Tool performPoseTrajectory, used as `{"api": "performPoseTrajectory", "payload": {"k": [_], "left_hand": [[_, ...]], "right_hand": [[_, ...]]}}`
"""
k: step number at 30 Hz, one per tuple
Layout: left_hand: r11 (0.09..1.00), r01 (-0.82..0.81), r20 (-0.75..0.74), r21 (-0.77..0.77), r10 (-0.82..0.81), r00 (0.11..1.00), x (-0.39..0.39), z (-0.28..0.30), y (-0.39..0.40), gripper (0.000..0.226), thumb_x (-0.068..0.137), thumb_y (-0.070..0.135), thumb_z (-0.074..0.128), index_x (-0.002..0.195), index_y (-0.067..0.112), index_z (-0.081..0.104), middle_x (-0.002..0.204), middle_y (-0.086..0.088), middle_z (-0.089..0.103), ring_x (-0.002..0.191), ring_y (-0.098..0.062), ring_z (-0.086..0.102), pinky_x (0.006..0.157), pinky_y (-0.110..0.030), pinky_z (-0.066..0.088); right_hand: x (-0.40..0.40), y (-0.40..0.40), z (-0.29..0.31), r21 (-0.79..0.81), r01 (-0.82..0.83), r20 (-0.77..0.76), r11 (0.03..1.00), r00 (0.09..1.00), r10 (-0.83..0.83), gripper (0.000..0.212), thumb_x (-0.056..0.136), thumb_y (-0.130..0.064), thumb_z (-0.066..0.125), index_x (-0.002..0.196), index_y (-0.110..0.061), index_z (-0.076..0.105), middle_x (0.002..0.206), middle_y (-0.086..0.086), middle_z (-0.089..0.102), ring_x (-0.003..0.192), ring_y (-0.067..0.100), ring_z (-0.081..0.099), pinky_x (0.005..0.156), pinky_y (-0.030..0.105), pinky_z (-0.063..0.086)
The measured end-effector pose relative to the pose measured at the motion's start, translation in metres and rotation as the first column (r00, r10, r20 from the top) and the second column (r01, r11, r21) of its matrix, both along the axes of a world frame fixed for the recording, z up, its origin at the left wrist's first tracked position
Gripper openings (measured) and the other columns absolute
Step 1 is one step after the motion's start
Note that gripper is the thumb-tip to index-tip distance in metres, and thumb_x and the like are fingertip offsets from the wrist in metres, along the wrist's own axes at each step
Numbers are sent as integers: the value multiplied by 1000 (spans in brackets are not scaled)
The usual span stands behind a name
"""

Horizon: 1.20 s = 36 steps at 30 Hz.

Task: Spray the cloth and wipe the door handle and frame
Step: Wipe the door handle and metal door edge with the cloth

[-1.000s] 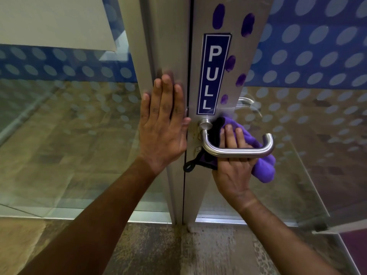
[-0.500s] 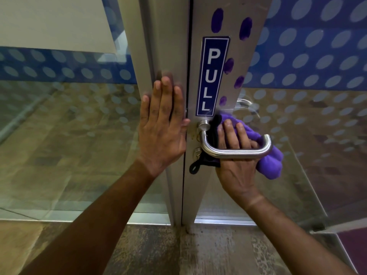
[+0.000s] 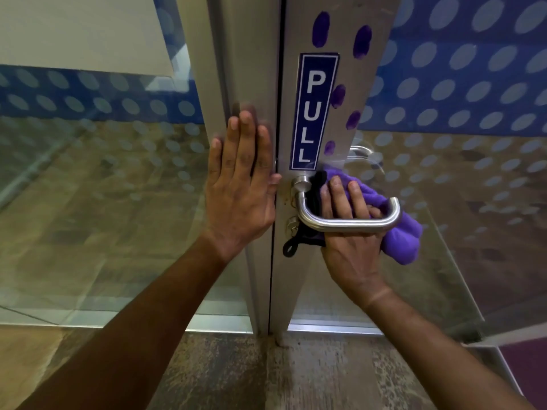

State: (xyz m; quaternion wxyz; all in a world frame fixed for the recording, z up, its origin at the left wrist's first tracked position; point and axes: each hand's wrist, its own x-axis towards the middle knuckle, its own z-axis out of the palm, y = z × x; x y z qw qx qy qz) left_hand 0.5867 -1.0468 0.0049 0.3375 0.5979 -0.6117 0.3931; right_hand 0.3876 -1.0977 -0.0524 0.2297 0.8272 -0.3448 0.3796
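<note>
A steel door handle (image 3: 349,222) juts from the grey metal door frame (image 3: 299,276). Behind the handle's bar, my right hand (image 3: 350,238) presses a purple cloth (image 3: 402,241) with a black edge and loop against the frame. The cloth bulges out to the right of the handle's end. My left hand (image 3: 241,187) lies flat, fingers together and pointing up, on the neighbouring frame post (image 3: 251,54). It holds nothing. No spray bottle is in view.
A blue PULL sticker (image 3: 313,110) runs down the frame above the handle, with purple smudges (image 3: 337,96) beside it. Dotted glass panels (image 3: 88,173) stand left and right. A second handle (image 3: 362,150) shows through the glass. Worn floor (image 3: 281,374) lies below.
My right hand and the cloth have shifted slightly up and to the right behind the handle. My left hand stays flat on the post.
</note>
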Motion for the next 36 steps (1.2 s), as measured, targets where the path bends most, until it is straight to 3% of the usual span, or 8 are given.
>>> {"api": "performPoseTrajectory", "payload": {"k": [3,6,9,12,16,19,29,36], "left_hand": [[1000,0,-6,17,0,1000,-1,0,1,68,106,33,25,152,14,-21,158,-2,-37,150,-18,-25,123,-39,-12],[999,-20,-1,34,20,1000,0,1,3,69,106,33,25,152,14,-22,157,-2,-38,149,-18,-26,123,-38,-14],[998,-11,3,62,11,1000,0,3,5,69,106,34,25,152,14,-23,157,-2,-39,149,-18,-27,123,-38,-14],[998,2,15,70,-3,1000,1,4,8,70,106,32,28,153,12,-20,158,-3,-37,150,-19,-26,123,-38,-13],[996,31,22,85,-33,999,4,5,12,72,103,28,34,155,11,-14,160,-3,-33,151,-20,-21,125,-40,-9],[995,50,18,81,-52,998,6,5,15,70,104,29,33,155,12,-12,161,-3,-31,152,-20,-20,125,-41,-8],[996,39,-1,75,-39,999,17,-1,17,67,105,34,30,156,13,-9,162,-3,-29,152,-21,-20,125,-40,-7],[996,29,56,80,-33,998,25,-2,18,66,108,33,29,157,13,-10,162,-2,-29,152,-18,-20,125,-39,-7]], "right_hand": [[-23,10,-17,-8,-30,-179,1000,983,28,53,93,-7,42,145,-16,43,157,3,24,145,23,23,101,48,27],[-35,22,-26,80,21,-223,997,975,-3,58,83,-9,54,139,-23,51,157,4,32,138,27,36,96,44,30],[-35,35,-27,216,27,-20,976,1000,-23,71,69,-5,63,137,-26,54,140,10,45,118,34,46,91,44,34],[-40,53,-29,385,-112,261,916,965,8,75,65,-1,54,138,-22,53,135,16,45,122,36,46,97,44,39],[-40,82,-34,518,-248,519,819,852,-70,87,52,8,49,134,-20,52,127,5,44,115,14,48,100,15,37],[-30,103,-35,535,-288,602,794,789,-120,68,61,-8,50,127,-19,55,119,0,46,104,5,49,92,3,34],[29,120,-16,425,-309,622,851,783,-26,24,78,-18,61,96,-3,67,90,6,66,80,19,52,77,18,37],[57,119,-5,326,-302,608,896,793,46,37,69,-7,62,105,-6,71,104,12,70,86,27,65,75,29,50]]}}
